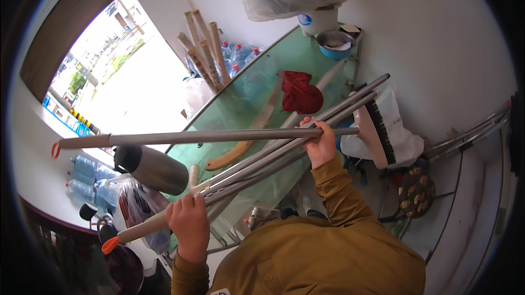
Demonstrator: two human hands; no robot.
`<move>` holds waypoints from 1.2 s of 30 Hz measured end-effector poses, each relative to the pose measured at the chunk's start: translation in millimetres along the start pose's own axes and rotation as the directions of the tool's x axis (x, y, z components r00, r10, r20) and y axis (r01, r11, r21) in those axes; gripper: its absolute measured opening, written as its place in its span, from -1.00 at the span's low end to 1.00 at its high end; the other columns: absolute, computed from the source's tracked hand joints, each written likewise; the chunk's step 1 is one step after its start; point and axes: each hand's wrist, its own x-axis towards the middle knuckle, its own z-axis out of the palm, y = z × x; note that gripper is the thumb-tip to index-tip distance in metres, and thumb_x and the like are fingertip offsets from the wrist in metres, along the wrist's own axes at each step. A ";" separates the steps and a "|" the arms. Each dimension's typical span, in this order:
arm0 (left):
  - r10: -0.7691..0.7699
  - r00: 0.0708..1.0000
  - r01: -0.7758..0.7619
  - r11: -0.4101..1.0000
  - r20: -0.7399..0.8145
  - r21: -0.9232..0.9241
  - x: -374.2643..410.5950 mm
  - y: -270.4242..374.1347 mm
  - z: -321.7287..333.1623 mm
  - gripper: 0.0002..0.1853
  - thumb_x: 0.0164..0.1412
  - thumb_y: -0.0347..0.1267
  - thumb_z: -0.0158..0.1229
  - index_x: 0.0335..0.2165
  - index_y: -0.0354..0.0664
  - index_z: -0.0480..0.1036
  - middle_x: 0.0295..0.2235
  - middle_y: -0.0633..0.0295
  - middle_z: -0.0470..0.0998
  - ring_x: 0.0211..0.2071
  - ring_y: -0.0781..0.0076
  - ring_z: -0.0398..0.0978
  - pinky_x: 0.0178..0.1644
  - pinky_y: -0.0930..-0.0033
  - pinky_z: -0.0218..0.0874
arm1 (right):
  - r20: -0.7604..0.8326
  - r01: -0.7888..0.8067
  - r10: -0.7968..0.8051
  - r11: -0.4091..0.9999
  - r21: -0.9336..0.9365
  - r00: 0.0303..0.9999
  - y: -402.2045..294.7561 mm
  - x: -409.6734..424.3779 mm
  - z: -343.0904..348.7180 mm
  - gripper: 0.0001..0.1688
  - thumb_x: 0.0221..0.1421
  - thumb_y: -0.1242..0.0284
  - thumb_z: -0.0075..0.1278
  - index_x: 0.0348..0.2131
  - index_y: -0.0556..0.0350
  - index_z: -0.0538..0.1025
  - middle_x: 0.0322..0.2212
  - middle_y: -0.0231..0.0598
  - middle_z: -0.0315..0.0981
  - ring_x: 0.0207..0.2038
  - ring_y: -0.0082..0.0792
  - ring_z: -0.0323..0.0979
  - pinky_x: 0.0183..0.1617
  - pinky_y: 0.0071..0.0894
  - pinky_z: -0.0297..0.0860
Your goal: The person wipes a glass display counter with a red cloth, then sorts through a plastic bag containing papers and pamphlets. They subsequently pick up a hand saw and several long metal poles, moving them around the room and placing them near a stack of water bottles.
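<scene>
Several metal poles (254,155) lie together slantwise across my two hands, above a glass-topped table (221,110). My left hand (189,217) grips the bundle near a tan handle end with an orange hanging loop. Farther up the poles, my right hand (322,143) holds them, its fingers also around the pole of a broom (374,131) with a pink head and dark bristles. That broom pole (205,136) runs left to a brown grip with its own orange loop. Under the poles on the table lies a curved pruning saw (262,118) with a wooden handle, beside a dark red cloth (301,92).
A steel vacuum jug (160,170) stands at the table's left end. A metal bowl (335,42) sits at the far corner. Rolled tubes (205,49) and plastic bottles (242,55) stand behind the table. A round patterned stool (416,192) is at the right.
</scene>
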 end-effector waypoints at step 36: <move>0.073 0.978 -0.112 0.975 -0.197 -0.193 46.6 48.6 16.6 -0.72 -0.17 -0.52 0.04 -0.35 -0.11 0.45 -0.57 0.31 0.41 -0.49 0.31 0.39 -0.30 0.27 0.20 | -0.291 0.435 -0.412 0.900 0.016 0.863 -147.0 -120.9 -85.4 -0.64 -0.04 0.60 -0.18 -0.16 0.31 0.25 -0.28 -0.11 0.33 -0.17 -0.21 0.32 0.12 0.08 0.15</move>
